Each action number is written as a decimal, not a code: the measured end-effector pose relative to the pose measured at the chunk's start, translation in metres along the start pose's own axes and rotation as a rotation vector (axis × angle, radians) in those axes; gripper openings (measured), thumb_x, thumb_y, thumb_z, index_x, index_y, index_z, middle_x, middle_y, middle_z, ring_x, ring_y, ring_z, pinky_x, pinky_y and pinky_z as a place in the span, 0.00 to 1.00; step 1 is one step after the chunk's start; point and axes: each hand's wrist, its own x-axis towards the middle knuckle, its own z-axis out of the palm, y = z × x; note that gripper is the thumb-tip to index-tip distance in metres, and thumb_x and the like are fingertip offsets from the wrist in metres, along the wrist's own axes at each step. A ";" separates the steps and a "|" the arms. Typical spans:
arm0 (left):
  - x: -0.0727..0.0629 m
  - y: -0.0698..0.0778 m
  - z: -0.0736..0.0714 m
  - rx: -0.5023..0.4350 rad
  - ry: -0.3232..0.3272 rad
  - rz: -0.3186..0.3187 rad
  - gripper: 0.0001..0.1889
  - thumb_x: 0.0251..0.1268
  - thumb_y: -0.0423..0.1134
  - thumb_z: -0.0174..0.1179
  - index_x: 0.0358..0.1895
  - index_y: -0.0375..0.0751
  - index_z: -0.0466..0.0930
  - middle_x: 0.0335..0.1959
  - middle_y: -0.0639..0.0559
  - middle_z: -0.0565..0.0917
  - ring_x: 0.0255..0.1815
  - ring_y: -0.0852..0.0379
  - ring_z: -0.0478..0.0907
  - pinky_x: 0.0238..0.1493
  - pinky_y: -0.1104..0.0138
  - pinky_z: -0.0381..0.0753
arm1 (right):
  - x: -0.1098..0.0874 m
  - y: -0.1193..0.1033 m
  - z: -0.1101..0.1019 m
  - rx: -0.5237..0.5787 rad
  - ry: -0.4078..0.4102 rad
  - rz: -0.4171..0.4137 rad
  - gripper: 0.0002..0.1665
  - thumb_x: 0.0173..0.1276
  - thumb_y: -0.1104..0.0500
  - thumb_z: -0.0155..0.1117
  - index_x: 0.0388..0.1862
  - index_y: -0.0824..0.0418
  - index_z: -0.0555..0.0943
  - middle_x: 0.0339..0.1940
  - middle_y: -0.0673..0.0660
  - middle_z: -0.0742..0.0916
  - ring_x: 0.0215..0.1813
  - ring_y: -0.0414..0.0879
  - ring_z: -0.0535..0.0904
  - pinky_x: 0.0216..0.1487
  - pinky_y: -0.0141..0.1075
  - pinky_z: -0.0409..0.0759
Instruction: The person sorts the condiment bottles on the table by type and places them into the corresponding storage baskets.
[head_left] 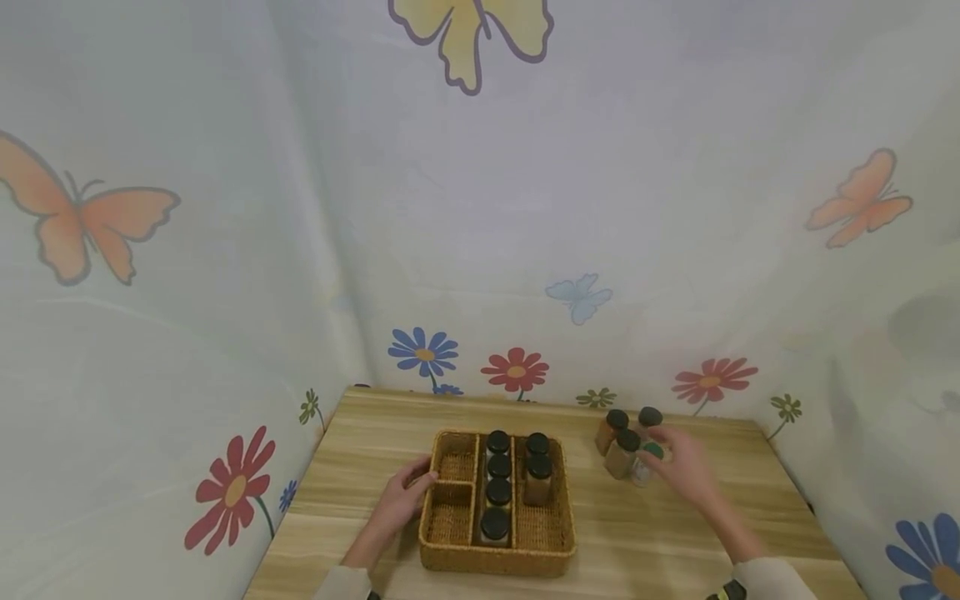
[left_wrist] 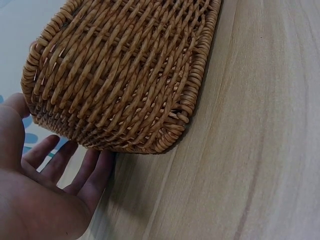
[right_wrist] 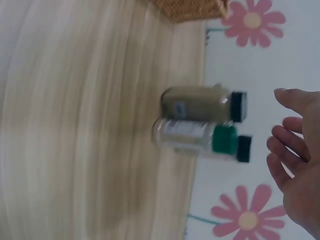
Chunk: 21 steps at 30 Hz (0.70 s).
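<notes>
A wicker basket (head_left: 450, 521) with compartments stands mid-table and holds several black-lidded spice jars (head_left: 498, 492). My left hand (head_left: 405, 493) rests against its left wall; the left wrist view shows the fingers (left_wrist: 80, 167) straight beside the woven side (left_wrist: 125, 75). To the right stands a cluster of jars: three black-lidded ones (head_left: 621, 452) and a green-lidded jar (head_left: 643, 465). My right hand (head_left: 681, 468) hovers at that cluster. In the right wrist view its fingers (right_wrist: 287, 145) are spread and loose just off the green-lidded jar (right_wrist: 197, 140), holding nothing.
The wooden table (head_left: 675, 533) is enclosed by fabric walls printed with flowers and butterflies, close behind the jars. A black-lidded jar (right_wrist: 200, 104) stands beside the green-lidded one. The basket's corner (right_wrist: 195, 9) shows at the top of the right wrist view.
</notes>
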 end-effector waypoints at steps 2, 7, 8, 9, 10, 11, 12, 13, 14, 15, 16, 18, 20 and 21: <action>-0.001 0.001 0.000 0.005 -0.006 0.004 0.31 0.82 0.46 0.60 0.79 0.34 0.67 0.75 0.30 0.71 0.70 0.35 0.75 0.59 0.49 0.87 | -0.001 0.012 -0.001 -0.037 -0.009 0.024 0.28 0.66 0.63 0.78 0.60 0.75 0.81 0.56 0.74 0.86 0.58 0.72 0.82 0.58 0.68 0.81; -0.003 0.003 -0.001 0.018 -0.022 0.005 0.31 0.83 0.46 0.58 0.80 0.35 0.66 0.76 0.30 0.70 0.71 0.33 0.74 0.60 0.49 0.87 | -0.004 0.030 0.004 -0.073 -0.033 0.050 0.31 0.65 0.60 0.78 0.62 0.75 0.81 0.56 0.75 0.86 0.56 0.71 0.83 0.57 0.68 0.81; -0.003 0.004 -0.001 0.011 -0.028 0.003 0.31 0.83 0.46 0.58 0.80 0.35 0.66 0.76 0.30 0.70 0.71 0.33 0.74 0.60 0.49 0.87 | -0.005 0.033 0.006 -0.071 -0.036 0.054 0.31 0.64 0.60 0.79 0.62 0.74 0.81 0.55 0.74 0.86 0.55 0.70 0.83 0.55 0.67 0.82; -0.003 0.004 -0.001 0.005 -0.031 0.000 0.31 0.83 0.46 0.59 0.80 0.36 0.66 0.76 0.30 0.70 0.71 0.33 0.74 0.60 0.49 0.87 | -0.006 0.035 0.008 -0.067 -0.035 0.059 0.30 0.64 0.60 0.79 0.61 0.74 0.81 0.54 0.74 0.86 0.53 0.70 0.83 0.54 0.66 0.83; -0.004 0.005 -0.001 -0.002 -0.036 -0.002 0.31 0.83 0.46 0.59 0.80 0.36 0.66 0.77 0.31 0.69 0.71 0.33 0.74 0.60 0.49 0.87 | -0.006 0.037 0.010 -0.061 -0.036 0.068 0.29 0.64 0.61 0.78 0.60 0.74 0.82 0.53 0.73 0.86 0.52 0.69 0.84 0.52 0.66 0.83; -0.004 0.005 -0.001 -0.008 -0.040 -0.004 0.31 0.83 0.47 0.59 0.80 0.36 0.65 0.77 0.31 0.69 0.71 0.33 0.74 0.60 0.49 0.86 | -0.006 0.038 0.012 -0.055 -0.036 0.078 0.28 0.65 0.61 0.78 0.59 0.75 0.82 0.52 0.72 0.86 0.51 0.68 0.84 0.51 0.65 0.84; -0.004 0.006 -0.001 -0.014 -0.043 -0.005 0.32 0.83 0.47 0.59 0.80 0.36 0.65 0.77 0.30 0.69 0.72 0.33 0.74 0.60 0.48 0.86 | -0.006 0.039 0.015 -0.049 -0.037 0.088 0.27 0.65 0.62 0.78 0.58 0.75 0.82 0.51 0.72 0.86 0.51 0.67 0.84 0.51 0.64 0.84; -0.004 0.006 -0.001 -0.019 -0.047 -0.009 0.32 0.83 0.47 0.59 0.80 0.35 0.65 0.77 0.30 0.68 0.72 0.33 0.74 0.60 0.48 0.86 | -0.006 0.041 0.017 -0.045 -0.036 0.099 0.27 0.65 0.62 0.78 0.58 0.75 0.82 0.50 0.72 0.86 0.50 0.67 0.84 0.50 0.64 0.84; -0.005 0.007 -0.002 -0.016 -0.046 -0.010 0.32 0.83 0.47 0.59 0.80 0.35 0.65 0.77 0.30 0.68 0.72 0.33 0.73 0.60 0.48 0.86 | -0.006 0.043 0.019 -0.041 -0.034 0.106 0.27 0.64 0.63 0.78 0.58 0.76 0.81 0.50 0.71 0.86 0.50 0.67 0.84 0.50 0.64 0.84; -0.005 0.007 -0.002 -0.013 -0.045 -0.012 0.32 0.83 0.48 0.59 0.80 0.35 0.65 0.77 0.30 0.68 0.72 0.33 0.73 0.60 0.48 0.86 | -0.006 0.044 0.020 -0.041 -0.032 0.108 0.27 0.64 0.64 0.78 0.58 0.76 0.81 0.49 0.71 0.87 0.49 0.67 0.84 0.50 0.63 0.84; -0.006 0.008 -0.002 -0.014 -0.044 -0.014 0.33 0.82 0.48 0.59 0.80 0.35 0.65 0.77 0.30 0.68 0.72 0.33 0.73 0.61 0.47 0.86 | -0.006 0.046 0.022 -0.040 -0.028 0.107 0.26 0.63 0.65 0.78 0.57 0.76 0.81 0.48 0.70 0.87 0.48 0.66 0.84 0.49 0.63 0.85; -0.007 0.008 -0.002 -0.009 -0.037 -0.012 0.33 0.82 0.49 0.60 0.80 0.35 0.65 0.77 0.30 0.69 0.72 0.33 0.74 0.60 0.47 0.86 | -0.005 0.049 0.025 -0.033 -0.016 0.094 0.25 0.62 0.67 0.78 0.55 0.76 0.81 0.45 0.69 0.88 0.46 0.65 0.85 0.48 0.62 0.85; -0.007 0.009 -0.002 -0.012 -0.035 -0.011 0.32 0.82 0.48 0.60 0.80 0.36 0.65 0.77 0.30 0.69 0.71 0.33 0.74 0.60 0.47 0.86 | -0.005 0.052 0.027 -0.039 0.004 0.082 0.23 0.60 0.69 0.78 0.53 0.75 0.82 0.42 0.66 0.88 0.43 0.62 0.85 0.46 0.60 0.86; -0.007 0.010 -0.001 -0.015 -0.036 -0.010 0.32 0.82 0.48 0.59 0.80 0.36 0.65 0.77 0.30 0.69 0.71 0.33 0.74 0.61 0.47 0.86 | -0.006 0.052 0.027 -0.040 0.011 0.079 0.22 0.59 0.69 0.78 0.52 0.73 0.83 0.41 0.65 0.89 0.42 0.61 0.86 0.46 0.59 0.87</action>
